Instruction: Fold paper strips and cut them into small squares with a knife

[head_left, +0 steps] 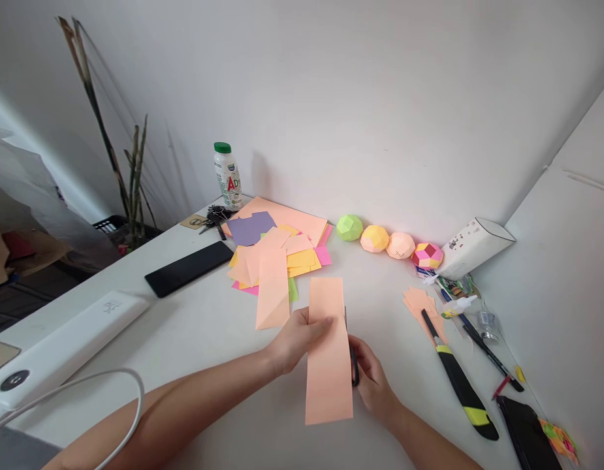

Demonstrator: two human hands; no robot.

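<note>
Your left hand [296,339] grips a long peach strip [328,365] by its left edge, thumb on the front and fingers behind, holding it lengthwise just above the bench [194,339]. Your right hand [373,385] sits at the strip's right edge, closed on dark scissors [354,369]. They are mostly hidden behind the paper, with only a loop of the handle and a thin line of blade showing. Whether the blades are parted you cannot tell.

Just beyond your left hand lies a folded peach piece [272,290], and behind it a loose pile [277,251] of peach, yellow, pink, green and purple sheets. Left of the pile a black phone [189,267] lies flat. Further back are keys [214,217] and a green-capped bottle [228,176], upright near the wall.

Along the wall to the right four paper balls stand in a row – green [349,227], yellow [375,238], peach [400,245], and a pink-and-yellow one [428,255] – beside a tilted white box [473,248]. Nearer you on that side small peach offcuts [416,301] lie under the tip of a black-and-yellow cutter [461,385], with a pen [488,352] close by and a second phone [527,434] at the bench's edge.

At far left a white device [66,346] rests on the bench, and a white cable [128,378] loops over your left forearm.
</note>
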